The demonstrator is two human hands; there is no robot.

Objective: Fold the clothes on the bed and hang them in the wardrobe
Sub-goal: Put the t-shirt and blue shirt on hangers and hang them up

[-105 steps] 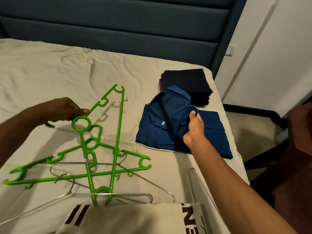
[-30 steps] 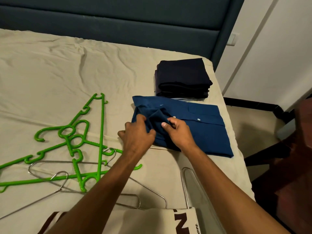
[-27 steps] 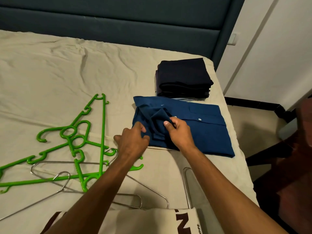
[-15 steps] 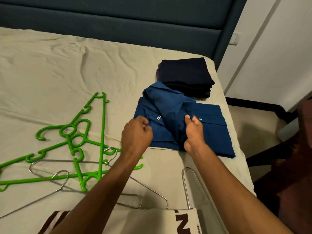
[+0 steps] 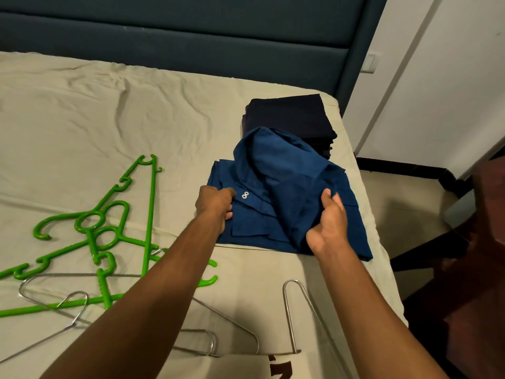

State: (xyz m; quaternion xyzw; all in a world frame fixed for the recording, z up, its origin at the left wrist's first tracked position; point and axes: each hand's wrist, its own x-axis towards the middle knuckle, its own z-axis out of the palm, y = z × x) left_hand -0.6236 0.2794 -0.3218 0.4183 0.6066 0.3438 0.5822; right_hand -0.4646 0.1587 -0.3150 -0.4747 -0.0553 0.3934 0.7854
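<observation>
Holding the blue shirt [image 5: 276,203] with my left hand [image 5: 216,205] and right hand [image 5: 329,224], I should lift evenly.

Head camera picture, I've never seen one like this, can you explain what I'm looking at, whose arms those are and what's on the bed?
There is no machine here. The view comes from a camera worn on a person's head, looking down at their own bare arms. The left hand and right hand both grip a blue shirt, part of it lifted off the bed. Behind it sits a dark folded pile. To the left lie green plastic hangers and metal wire hangers. A cream printed cloth shows at the bottom edge.
</observation>
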